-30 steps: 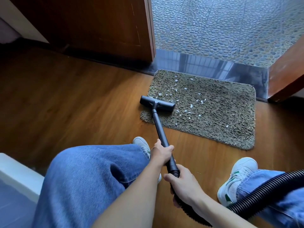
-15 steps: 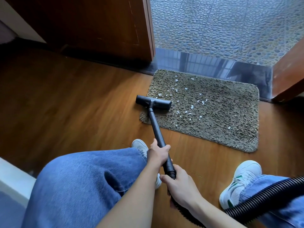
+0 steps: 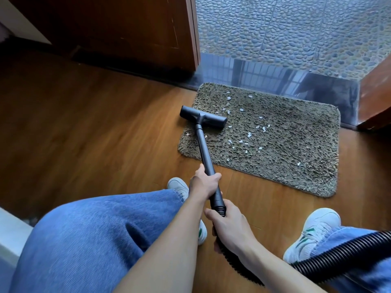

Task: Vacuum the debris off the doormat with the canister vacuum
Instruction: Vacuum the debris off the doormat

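I had the left hand (image 3: 204, 182) wrapped around the black wand (image 3: 204, 149) about halfway down its length, fingers curled closed on the tube. My right hand (image 3: 229, 226) sat just behind it, closed around the ribbed cuff where the wand meets the corrugated hose (image 3: 338, 252), which ran off to the right past my right knee. The floor head (image 3: 203, 117) lay flat across the left end of the doormat (image 3: 285, 157), its left tip overhanging the mat's edge above the wooden floor (image 3: 95, 134). Pale flecks of debris (image 3: 249, 135) were scattered over the mat's middle, to the right of the head, with one fleck near the mat's left edge. The mat lay against the dark threshold (image 3: 275, 77) of the open doorway, pebbled paving (image 3: 285, 28) beyond. My white sneakers (image 3: 313, 231) stood on the floor near the mat's close edge.
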`<move>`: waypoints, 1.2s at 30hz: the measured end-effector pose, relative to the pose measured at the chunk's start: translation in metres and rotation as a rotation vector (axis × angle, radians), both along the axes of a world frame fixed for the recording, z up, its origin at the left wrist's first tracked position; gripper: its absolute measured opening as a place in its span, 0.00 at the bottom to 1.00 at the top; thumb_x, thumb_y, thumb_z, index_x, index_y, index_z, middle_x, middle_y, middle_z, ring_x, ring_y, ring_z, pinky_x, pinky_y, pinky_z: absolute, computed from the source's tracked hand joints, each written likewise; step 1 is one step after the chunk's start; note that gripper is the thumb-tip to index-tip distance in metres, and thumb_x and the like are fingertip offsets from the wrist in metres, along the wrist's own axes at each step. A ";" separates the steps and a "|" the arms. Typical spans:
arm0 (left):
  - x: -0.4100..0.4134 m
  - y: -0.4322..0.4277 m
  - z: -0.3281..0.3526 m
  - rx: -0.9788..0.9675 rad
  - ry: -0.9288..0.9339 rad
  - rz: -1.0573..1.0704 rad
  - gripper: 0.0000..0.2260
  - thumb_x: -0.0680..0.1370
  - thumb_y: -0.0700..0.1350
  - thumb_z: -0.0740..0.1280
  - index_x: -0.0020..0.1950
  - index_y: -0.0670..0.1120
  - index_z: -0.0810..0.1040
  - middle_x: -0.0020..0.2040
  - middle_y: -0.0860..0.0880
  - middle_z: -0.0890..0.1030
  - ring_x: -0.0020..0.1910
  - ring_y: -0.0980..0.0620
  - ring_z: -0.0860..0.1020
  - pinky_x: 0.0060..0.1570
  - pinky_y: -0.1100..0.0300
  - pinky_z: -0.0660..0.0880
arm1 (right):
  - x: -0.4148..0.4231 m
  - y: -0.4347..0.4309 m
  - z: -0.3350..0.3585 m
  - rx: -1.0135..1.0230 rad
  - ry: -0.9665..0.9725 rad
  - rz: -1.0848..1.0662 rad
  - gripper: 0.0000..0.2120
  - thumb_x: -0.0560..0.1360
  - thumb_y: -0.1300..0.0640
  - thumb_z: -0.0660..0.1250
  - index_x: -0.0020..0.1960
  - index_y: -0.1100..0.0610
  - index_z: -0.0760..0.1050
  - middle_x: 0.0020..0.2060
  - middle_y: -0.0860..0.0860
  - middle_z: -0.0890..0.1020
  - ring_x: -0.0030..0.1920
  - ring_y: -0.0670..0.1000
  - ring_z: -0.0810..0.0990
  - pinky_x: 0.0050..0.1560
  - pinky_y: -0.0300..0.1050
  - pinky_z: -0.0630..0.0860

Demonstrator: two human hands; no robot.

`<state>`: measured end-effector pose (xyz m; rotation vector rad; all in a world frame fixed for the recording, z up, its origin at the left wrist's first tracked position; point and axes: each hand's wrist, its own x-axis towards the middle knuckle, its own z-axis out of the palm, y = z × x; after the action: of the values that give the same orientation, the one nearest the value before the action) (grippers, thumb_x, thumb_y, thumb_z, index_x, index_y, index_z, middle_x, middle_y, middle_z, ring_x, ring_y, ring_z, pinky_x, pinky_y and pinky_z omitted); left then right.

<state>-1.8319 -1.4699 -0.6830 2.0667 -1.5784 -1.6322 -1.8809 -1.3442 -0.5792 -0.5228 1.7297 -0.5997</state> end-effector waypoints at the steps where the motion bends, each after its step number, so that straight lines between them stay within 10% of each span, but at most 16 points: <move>1: 0.001 0.002 0.000 0.010 0.001 0.000 0.44 0.55 0.62 0.62 0.69 0.47 0.70 0.56 0.41 0.83 0.47 0.35 0.85 0.47 0.39 0.84 | 0.001 0.003 0.000 0.000 0.012 0.010 0.08 0.78 0.47 0.65 0.49 0.51 0.72 0.36 0.53 0.81 0.25 0.55 0.80 0.28 0.46 0.76; 18: 0.042 0.065 0.044 0.131 0.107 0.192 0.23 0.70 0.46 0.68 0.63 0.42 0.73 0.43 0.44 0.78 0.32 0.41 0.83 0.40 0.41 0.84 | 0.024 0.052 0.034 -0.010 0.006 0.145 0.02 0.77 0.54 0.64 0.47 0.50 0.70 0.37 0.55 0.80 0.20 0.54 0.77 0.23 0.42 0.72; 36: 0.016 0.113 -0.002 0.110 0.035 0.083 0.47 0.55 0.62 0.62 0.74 0.48 0.67 0.60 0.42 0.82 0.51 0.38 0.85 0.53 0.42 0.83 | 0.002 0.105 0.031 0.025 0.054 0.108 0.07 0.77 0.50 0.66 0.51 0.51 0.73 0.34 0.54 0.81 0.23 0.52 0.78 0.27 0.46 0.76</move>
<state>-1.8160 -1.3565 -0.6850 2.1124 -1.4019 -1.7527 -1.8786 -1.2396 -0.5481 -0.6153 1.7454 -0.4912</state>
